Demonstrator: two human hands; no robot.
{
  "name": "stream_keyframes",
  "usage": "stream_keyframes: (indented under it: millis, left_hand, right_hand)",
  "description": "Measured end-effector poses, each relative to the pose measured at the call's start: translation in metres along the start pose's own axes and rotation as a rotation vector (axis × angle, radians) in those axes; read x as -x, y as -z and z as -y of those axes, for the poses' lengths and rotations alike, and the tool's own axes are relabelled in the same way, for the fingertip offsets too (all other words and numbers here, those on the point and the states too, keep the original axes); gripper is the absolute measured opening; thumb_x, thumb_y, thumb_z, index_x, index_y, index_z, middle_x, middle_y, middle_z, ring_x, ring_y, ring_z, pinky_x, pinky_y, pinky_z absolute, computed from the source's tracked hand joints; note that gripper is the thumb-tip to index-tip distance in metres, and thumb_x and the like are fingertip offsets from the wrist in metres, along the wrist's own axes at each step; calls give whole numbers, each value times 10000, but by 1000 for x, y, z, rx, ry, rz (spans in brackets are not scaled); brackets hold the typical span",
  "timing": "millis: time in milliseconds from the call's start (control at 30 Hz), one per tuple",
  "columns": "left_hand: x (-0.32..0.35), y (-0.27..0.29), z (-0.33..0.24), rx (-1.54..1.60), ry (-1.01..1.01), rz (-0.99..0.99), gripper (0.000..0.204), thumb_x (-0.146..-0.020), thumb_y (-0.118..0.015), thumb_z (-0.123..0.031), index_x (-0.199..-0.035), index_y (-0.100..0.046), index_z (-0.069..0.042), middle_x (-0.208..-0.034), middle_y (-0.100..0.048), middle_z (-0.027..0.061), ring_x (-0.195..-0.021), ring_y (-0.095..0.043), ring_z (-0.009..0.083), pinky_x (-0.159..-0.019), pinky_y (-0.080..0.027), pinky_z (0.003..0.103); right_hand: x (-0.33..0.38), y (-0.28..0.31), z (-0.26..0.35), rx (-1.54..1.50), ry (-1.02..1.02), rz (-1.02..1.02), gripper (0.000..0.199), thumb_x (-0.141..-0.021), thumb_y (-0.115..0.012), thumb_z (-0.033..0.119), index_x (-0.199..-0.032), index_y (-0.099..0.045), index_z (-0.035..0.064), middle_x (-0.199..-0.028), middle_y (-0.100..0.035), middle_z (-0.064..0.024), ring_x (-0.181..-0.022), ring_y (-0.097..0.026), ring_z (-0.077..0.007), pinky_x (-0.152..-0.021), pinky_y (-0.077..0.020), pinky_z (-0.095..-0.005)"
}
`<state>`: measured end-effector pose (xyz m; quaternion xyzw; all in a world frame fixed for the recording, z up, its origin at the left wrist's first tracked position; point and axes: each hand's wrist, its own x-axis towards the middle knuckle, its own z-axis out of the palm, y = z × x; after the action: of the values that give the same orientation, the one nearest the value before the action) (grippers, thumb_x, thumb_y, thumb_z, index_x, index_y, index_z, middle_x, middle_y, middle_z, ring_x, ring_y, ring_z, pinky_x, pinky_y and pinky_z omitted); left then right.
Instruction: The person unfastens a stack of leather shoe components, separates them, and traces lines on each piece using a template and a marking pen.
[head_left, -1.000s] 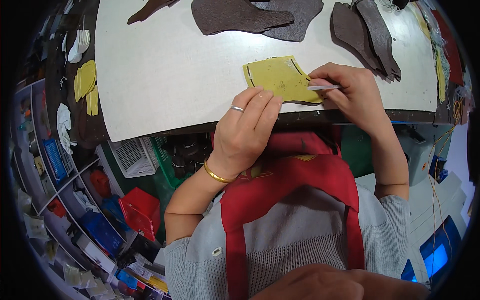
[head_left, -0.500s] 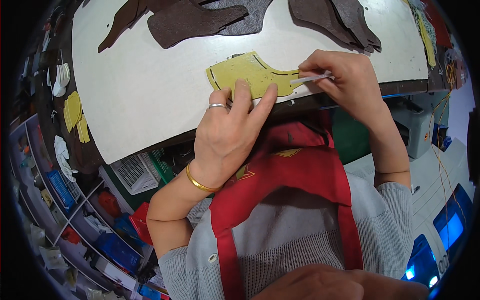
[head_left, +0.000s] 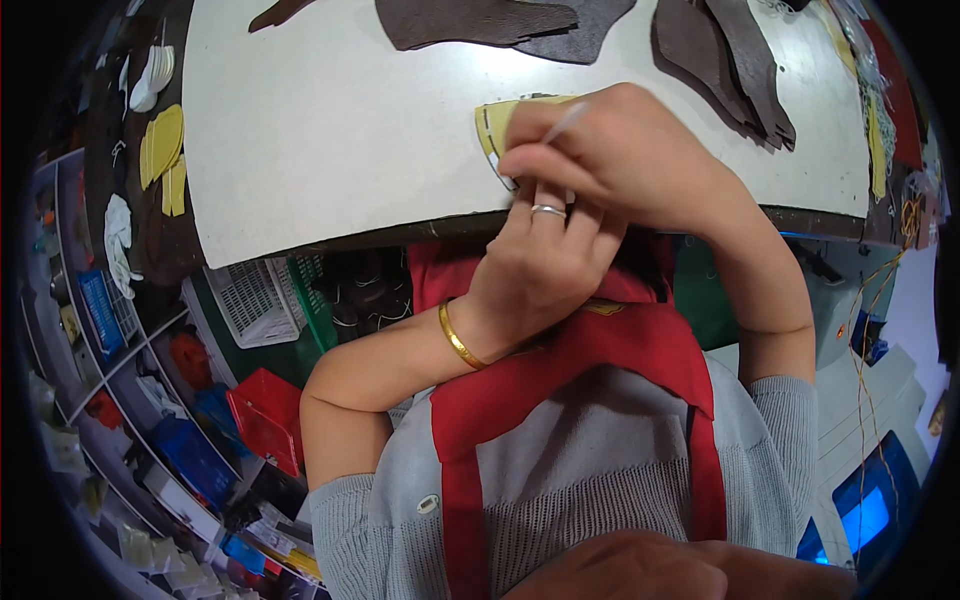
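Note:
Near the table's front edge lies a yellow pattern template (head_left: 488, 118) with dark slots along its rim; most of it is hidden under my hands. My right hand (head_left: 630, 140) is closed around a thin, pale, pen-like stick (head_left: 567, 122), above the template's left part. The stick's tip is hidden by the fingers. My left hand (head_left: 545, 258), with a ring and a gold bracelet, reaches up from below with its fingers stretched toward the template. Its fingertips are covered by the right hand, so their contact cannot be made out.
Dark brown leather pieces (head_left: 455, 22) lie at the back of the white table (head_left: 300, 150), with another stack (head_left: 700, 60) at the back right. Yellow pieces (head_left: 162, 145) and a white glove (head_left: 118, 235) rest on the left. Below are a white basket (head_left: 262, 300) and shelves.
My right hand has crossed leftward with the stick, from the template's narrow right end to its left part, now over my left fingers. The whole view has shifted, too.

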<state>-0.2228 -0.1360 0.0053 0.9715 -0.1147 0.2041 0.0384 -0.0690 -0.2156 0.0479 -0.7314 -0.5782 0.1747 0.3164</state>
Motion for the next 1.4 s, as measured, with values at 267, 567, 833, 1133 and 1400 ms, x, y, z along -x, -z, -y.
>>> stream_keyframes:
  millis: [267, 567, 833, 1133, 1400]
  left_hand:
    - [-8, 2, -1, 4, 36, 0, 341, -896, -571, -200, -1165, -688, -27, -1094, -657, 179, -923, -661, 331, -870, -578, 403]
    - [-14, 2, -4, -63, 19, 46, 288, -901, -567, -199, -1144, -705, -131, -1143, -678, 119, -830, -658, 279, -706, -550, 295]
    - [-18, 5, -2, -76, 24, 134, 256, -907, -564, -194, -1125, -682, -132, -1165, -635, 82, -793, -578, 247, -740, -534, 307]
    - [-18, 3, 3, -102, -39, 78, 336, -864, -613, -173, -1189, -695, -152, -1116, -635, 47, -732, -542, 205, -611, -510, 260]
    - [-20, 3, 24, 104, 3, -2, 193, -807, -658, -106, -998, -678, -99, -983, -665, 50, -752, -625, 214, -612, -530, 291]
  right_hand:
    - [-23, -5, -14, 284, 112, -238, 130, -977, -661, 206, -934, -658, 83, -770, -684, -112, -694, -678, -321, -601, -523, -391]
    - [29, 12, -38, 44, -188, -295, 263, -1020, -605, 358, -993, -716, 121, -646, -638, -120, -651, -676, -311, -590, -526, -400]
    - [61, 25, -29, 265, -83, -172, 242, -1024, -606, 316, -935, -630, 93, -660, -630, -117, -621, -652, -335, -543, -491, -440]
    - [81, 35, -17, -85, -372, -353, 247, -1037, -572, 261, -973, -631, 30, -788, -678, -167, -783, -684, -376, -684, -525, -470]
    - [66, 18, -19, 292, -226, -149, 244, -877, -743, 262, -939, -682, 35, -802, -680, -123, -762, -691, -309, -708, -550, -410]
